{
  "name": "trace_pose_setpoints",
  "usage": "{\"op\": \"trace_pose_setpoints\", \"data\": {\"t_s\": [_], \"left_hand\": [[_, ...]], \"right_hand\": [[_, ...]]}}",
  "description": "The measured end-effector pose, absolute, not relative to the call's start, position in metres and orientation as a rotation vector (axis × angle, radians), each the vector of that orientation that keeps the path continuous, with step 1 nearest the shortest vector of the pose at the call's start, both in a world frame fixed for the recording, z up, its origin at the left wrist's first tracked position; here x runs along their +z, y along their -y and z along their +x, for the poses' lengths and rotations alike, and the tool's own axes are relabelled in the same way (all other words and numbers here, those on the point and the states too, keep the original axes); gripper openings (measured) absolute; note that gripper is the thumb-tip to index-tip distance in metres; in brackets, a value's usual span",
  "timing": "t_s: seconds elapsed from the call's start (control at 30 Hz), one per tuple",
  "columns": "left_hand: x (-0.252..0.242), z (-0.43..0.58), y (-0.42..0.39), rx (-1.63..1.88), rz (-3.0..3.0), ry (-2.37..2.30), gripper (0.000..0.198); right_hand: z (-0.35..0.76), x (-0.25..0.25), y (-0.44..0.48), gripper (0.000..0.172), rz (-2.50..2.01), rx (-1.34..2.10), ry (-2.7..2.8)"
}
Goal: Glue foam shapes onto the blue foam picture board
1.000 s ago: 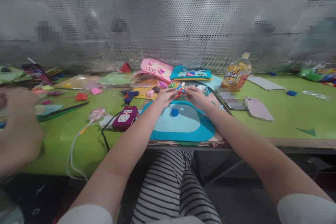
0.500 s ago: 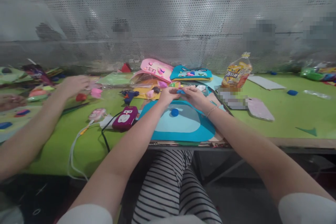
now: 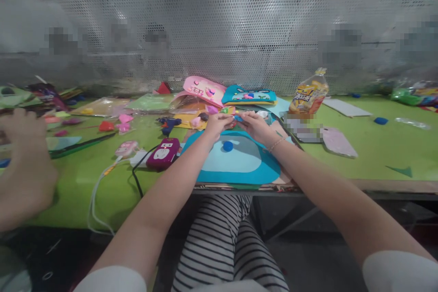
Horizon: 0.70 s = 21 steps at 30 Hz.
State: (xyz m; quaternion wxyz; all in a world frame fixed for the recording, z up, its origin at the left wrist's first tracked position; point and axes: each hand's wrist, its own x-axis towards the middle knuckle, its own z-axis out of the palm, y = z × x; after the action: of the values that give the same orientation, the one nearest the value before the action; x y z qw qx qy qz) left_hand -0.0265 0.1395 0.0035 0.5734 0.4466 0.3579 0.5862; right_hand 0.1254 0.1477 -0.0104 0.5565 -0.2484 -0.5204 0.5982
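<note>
Both hands meet over the far edge of a blue sheet (image 3: 270, 171) with a pale blue rounded panel. Between their fingertips is a small piece of blue clay (image 3: 237, 118). My left hand (image 3: 219, 124) pinches it from the left, and my right hand (image 3: 256, 127), with a bracelet at the wrist, pinches it from the right. The fingers partly cover the piece. Nearer to me, a dark blue round lump of clay (image 3: 227, 146) lies on the pale panel. Just beyond the hands are a blue decorated piece (image 3: 249, 95) and a pink decorated piece (image 3: 205, 90).
Left of the sheet sit a purple device (image 3: 164, 154) with cables and a pink gadget (image 3: 126, 149). A co-worker's hand (image 3: 25, 137) is at the far left. Rightward stand a snack bag (image 3: 309, 95) and a pink phone (image 3: 338, 142). A perforated metal panel (image 3: 212, 32) closes the back.
The co-worker's arm has drawn back to the left, uncovering clay pieces and a green strip on the table. My hands stay in nearly the same place, fingers shifting slightly on the blue clay.
</note>
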Motion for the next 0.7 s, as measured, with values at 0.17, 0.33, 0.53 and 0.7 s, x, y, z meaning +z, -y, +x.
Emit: {"op": "trace_pose_setpoints", "data": {"t_s": [0.17, 0.33, 0.53, 0.7], "left_hand": [[0.0072, -0.0279, -0.1379, 1.266, 0.89, -0.738, 0.006], [0.0104, -0.0301, -0.1379, 1.203, 0.785, -0.697, 0.009], [0.0136, -0.0323, -0.1373, 1.103, 0.753, -0.772, 0.012], [0.012, -0.0319, -0.1383, 1.126, 0.761, -0.82, 0.013]], "right_hand": [[0.1251, -0.0078, -0.1448, 0.016, -0.545, 1.446, 1.195], [0.1249, -0.0064, -0.1426, 0.013, -0.515, 1.472, 1.211], [0.1254, -0.0081, -0.1443, 0.012, -0.51, 1.462, 1.249], [0.1261, -0.0096, -0.1463, 0.011, -0.5, 1.458, 1.262]]}}
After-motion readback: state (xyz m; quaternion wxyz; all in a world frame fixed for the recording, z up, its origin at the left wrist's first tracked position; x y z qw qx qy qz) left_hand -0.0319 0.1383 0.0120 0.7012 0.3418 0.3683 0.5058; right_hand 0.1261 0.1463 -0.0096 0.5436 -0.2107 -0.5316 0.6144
